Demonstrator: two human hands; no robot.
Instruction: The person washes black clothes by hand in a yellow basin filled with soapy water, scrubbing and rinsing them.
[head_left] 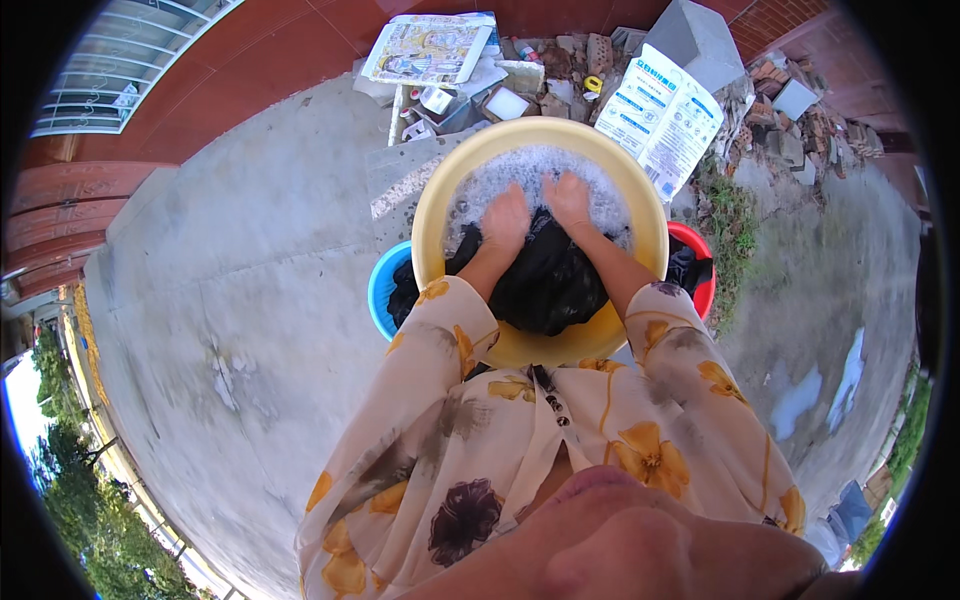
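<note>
Nearest, the floral sleeves [440,325] are hanging close to the yellow basin [430,220], so leaning deeper could be soaking their cuffs. Inside, black cloth [550,285] is bunching between the forearms; its wet weight could be causing a splash if someone is lifting it fast. Farther up, the left hand [506,215] and right hand [569,197] are working at the suds [480,172], fingers blurring into foam: I can't tell how far they're opening or whether they're gripping cloth. Slippery foam could be loosening any hold. Beyond, white-and-blue packaging [660,120] is lying near, risking stray splashes.
</note>
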